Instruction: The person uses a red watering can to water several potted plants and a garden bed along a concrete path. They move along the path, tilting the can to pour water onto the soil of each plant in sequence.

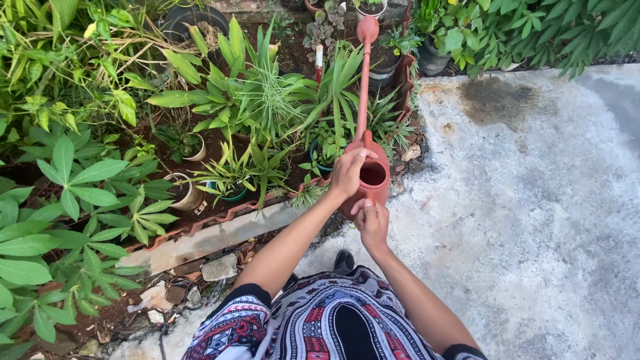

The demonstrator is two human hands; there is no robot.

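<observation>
Beside leafy garden plants (267,107), left hand (348,173) and right hand (372,223) both grip a red watering can (371,175).

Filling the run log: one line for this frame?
left hand: on watering can rim | right hand: at can's rear | spout: over potted plants

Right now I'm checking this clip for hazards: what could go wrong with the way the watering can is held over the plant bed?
The watering can is held by both hands, left hand at the top and right hand at the rear; a slip could drop it onto the small potted plants below. Its open filler hole might spill if tipped further. The long spout reaches past the near pots, so water could miss them. Loose stones by the edging may trip a foot.
</observation>
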